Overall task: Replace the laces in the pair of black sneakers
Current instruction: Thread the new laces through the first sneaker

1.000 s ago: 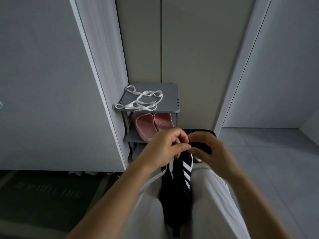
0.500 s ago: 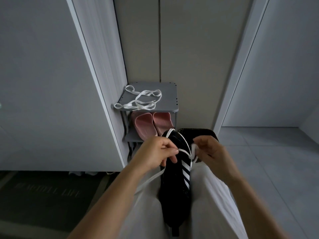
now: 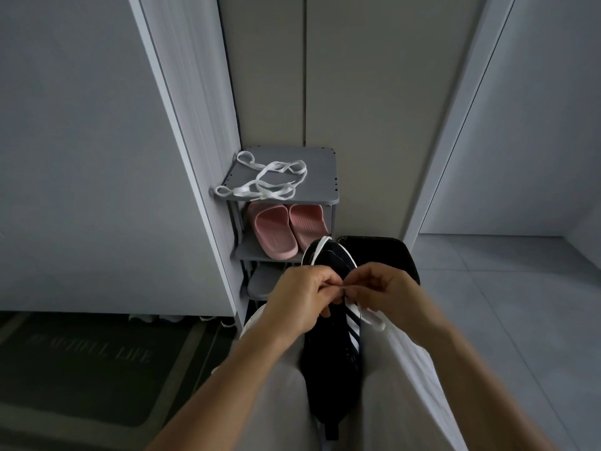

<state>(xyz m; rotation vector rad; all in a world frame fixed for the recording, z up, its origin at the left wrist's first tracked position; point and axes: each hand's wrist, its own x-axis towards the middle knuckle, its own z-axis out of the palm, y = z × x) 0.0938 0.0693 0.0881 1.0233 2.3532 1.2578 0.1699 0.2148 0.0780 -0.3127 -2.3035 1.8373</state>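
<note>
Black sneaker (image 3: 331,379) lies between thighs, toe pointing away. Half second ago hands apart, lace stretched between; now left hand (image 3: 302,301) and right hand (image 3: 387,294) meet over tongue, fingers (image 3: 328,289) of both pinching white lace (image 3: 369,317). Beyond toe: dark object (image 3: 390,252), shoe rack (image 3: 322,177) with pink slippers (image 3: 286,229), spare laces (image 3: 270,180) on top. Doormat (image 3: 91,362) left; open tiled floor (image 3: 504,304) right.

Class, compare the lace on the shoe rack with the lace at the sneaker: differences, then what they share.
The rack lace lies loose and tangled on top of the rack, untouched; the sneaker lace is pinched by the left hand and right hand over the sneaker. The rack lace shows whole; the sneaker lace is mostly hidden. Both are white and flat.
</note>
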